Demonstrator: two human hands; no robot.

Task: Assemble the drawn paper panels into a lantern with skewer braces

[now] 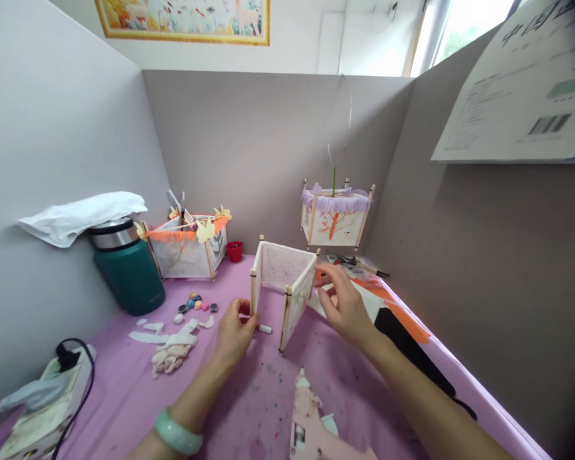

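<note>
little frame (pixel 298 303) was upright over purple cloth (pixel 242 399), left hand (pixel 234 332) pinched onto its left side, right hand (pixel 345 306) by the far corner, thumb and forefinger apart, couldn't tell if touching

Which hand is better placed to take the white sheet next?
Likely the right hand: it is beside the white sheet. The left hand is at the opposite side of the wooden-posted box, which stands between it and the sheet.

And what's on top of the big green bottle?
A crumpled white sheet, perhaps cloth or paper, lies on the green bottle, across its silver lid. The lid's top is hidden.
</note>
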